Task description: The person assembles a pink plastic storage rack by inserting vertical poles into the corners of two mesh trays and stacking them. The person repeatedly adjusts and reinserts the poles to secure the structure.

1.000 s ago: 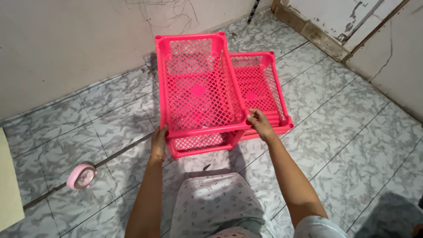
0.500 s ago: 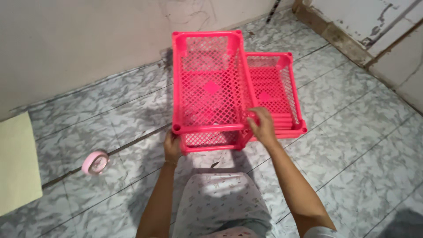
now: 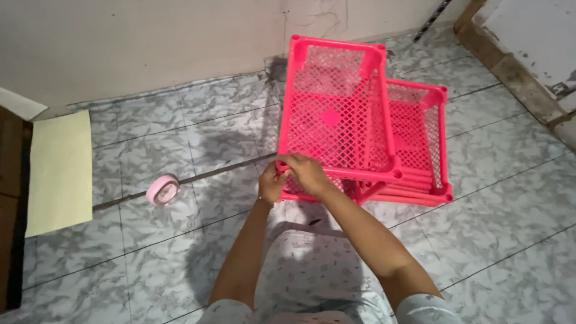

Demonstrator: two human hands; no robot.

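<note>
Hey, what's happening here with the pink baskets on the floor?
A person is bent over a tiled floor, both hands at the near left corner of the upper pink basket. The left hand and right hand grip its rim together. It sits skewed over a second pink basket. A pink tape roll lies to the left.

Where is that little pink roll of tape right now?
The pink tape roll lies on the tiled floor, left of the left hand, between the pale yellow sheet and the pink crates.

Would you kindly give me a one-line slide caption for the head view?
Both hands, left hand and right hand, grip the near left corner of a pink mesh crate above a tiled floor.
</note>
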